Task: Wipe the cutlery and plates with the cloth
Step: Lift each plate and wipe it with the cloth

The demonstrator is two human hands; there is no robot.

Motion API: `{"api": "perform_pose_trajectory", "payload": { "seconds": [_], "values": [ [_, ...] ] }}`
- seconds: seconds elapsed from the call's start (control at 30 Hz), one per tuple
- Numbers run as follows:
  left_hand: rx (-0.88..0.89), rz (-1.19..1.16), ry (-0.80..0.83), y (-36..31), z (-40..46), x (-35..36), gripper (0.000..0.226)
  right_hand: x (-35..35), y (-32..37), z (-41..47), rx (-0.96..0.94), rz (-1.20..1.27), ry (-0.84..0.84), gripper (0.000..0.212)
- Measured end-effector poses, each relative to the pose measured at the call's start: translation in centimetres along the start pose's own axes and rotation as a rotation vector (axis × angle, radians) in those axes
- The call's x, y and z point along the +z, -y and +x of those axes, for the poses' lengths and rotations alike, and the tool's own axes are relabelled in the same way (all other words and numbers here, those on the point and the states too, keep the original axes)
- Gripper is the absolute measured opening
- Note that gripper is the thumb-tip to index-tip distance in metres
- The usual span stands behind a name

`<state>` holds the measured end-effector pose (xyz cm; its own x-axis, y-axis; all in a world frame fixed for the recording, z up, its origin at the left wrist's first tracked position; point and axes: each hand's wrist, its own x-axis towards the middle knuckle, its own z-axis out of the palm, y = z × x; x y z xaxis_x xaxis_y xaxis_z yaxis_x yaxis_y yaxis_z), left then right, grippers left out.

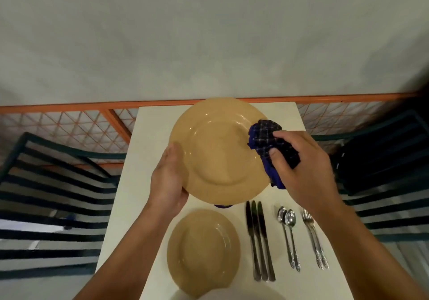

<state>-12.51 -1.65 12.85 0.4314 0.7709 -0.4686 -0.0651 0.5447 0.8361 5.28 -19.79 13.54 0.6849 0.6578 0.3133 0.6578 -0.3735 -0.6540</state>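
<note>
My left hand [168, 176] grips the left rim of a large tan plate [216, 151] held above the table, tilted toward me. My right hand [299, 167] holds a bunched dark blue checked cloth [267, 142] pressed against the plate's right rim. A second tan plate [202, 251] lies flat on the white table [148, 151] below it. To its right lie three knives [258, 239], two spoons [289, 232] and forks [313, 234], all side by side with handles toward me.
Dark green slatted chairs stand at the left [53, 197] and at the right [383, 179] of the narrow table. An orange lattice railing [76, 123] runs behind the table, with a grey floor beyond it. A bit of blue cloth [222, 206] shows under the held plate.
</note>
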Motion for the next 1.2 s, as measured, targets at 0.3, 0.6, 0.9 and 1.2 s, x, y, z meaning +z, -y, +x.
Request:
{"api": "perform_pose_trajectory", "payload": {
  "seconds": [0.3,0.6,0.9,1.2],
  "values": [
    [-0.009,0.243,0.004,-1.1,-3.9,-1.2,0.047,1.1,1.0,4.3,-0.521,-0.339,0.051,0.023],
    [-0.053,0.396,0.019,-1.1,-4.0,-2.3,0.066,3.4,1.6,4.9,-0.723,-0.240,0.235,0.022],
    [-0.146,0.421,0.131,0.0,-4.0,-1.4,0.070,4.4,2.9,4.2,-0.876,-0.263,0.235,0.022],
    [0.011,0.231,-0.094,-2.1,-3.3,-2.7,0.048,0.2,2.7,1.8,-0.492,-0.496,0.252,0.031]
  ]
}}
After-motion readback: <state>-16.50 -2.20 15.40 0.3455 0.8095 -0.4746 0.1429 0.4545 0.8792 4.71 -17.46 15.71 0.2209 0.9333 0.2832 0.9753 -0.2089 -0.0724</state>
